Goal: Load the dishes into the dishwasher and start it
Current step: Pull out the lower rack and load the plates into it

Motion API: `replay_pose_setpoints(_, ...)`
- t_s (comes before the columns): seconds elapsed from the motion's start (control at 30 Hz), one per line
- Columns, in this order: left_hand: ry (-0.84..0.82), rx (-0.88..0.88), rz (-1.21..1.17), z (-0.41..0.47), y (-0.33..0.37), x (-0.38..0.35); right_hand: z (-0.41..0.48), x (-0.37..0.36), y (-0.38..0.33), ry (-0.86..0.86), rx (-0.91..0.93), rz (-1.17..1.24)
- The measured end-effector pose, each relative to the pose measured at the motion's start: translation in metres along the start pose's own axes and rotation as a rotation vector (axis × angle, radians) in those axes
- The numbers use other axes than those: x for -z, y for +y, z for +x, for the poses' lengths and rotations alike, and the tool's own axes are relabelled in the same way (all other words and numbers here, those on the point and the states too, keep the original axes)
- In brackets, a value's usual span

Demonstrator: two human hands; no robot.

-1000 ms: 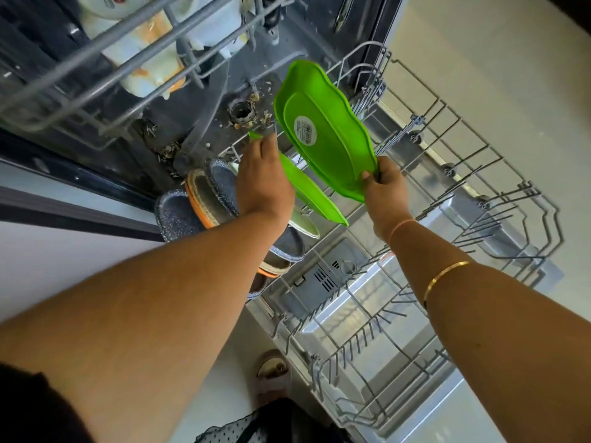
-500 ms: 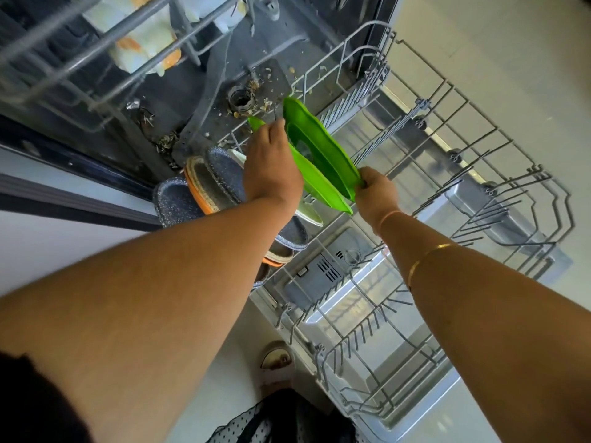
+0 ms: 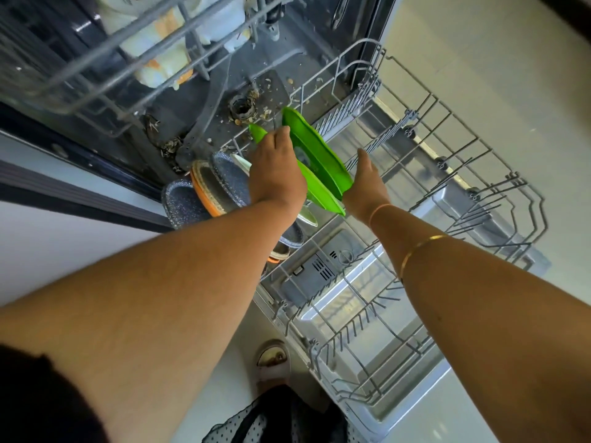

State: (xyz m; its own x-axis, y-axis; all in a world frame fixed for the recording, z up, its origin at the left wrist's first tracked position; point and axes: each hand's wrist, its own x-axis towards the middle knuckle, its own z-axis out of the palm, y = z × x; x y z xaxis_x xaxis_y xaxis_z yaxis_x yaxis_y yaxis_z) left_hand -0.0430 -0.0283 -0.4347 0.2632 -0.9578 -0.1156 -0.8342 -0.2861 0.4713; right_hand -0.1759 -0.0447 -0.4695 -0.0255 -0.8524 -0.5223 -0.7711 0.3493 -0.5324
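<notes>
left hand (image 3: 276,174) curls over the top rim of the nearer green plate (image 3: 258,133), gripping it; right hand (image 3: 364,183) lies against the lower edge of the second green plate (image 3: 316,155), and whether it pinches i cannot tell. both plates stand tilted on edge at the back of the lower rack (image 3: 447,148), very close together. released before the tines catch them, they could slump together or onto the speckled plates (image 3: 230,177) just beside.

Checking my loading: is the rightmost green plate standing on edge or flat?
On edge: the green plate stands tilted in the lower rack, right hand against it.
</notes>
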Motion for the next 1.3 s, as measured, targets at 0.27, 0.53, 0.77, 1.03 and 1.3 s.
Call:
replay_pose_setpoints(0.27,0.018,0.107,-0.014,-0.057,0.027,0.083,-0.098,0.042,-0.083,0.042,0.261,-0.13)
replay_pose_setpoints(0.53,0.134,0.213,-0.015,-0.202,-0.001,0.242,-0.261,0.051,-0.183,-0.134,0.912,-0.481)
replay_pose_setpoints(0.77,0.443,0.405,0.013,-0.329,-0.065,0.381,-0.419,0.02,-0.297,-0.25,1.38,-0.885)
replay_pose_setpoints(1.03,0.738,0.642,0.198,-0.406,-0.163,0.503,-0.543,-0.052,-0.408,-0.232,1.667,-0.816)
replay_pose_setpoints(1.3,0.785,0.821,0.215,-0.47,-0.285,0.58,-0.631,-0.163,-0.487,-0.261,1.822,-0.819)
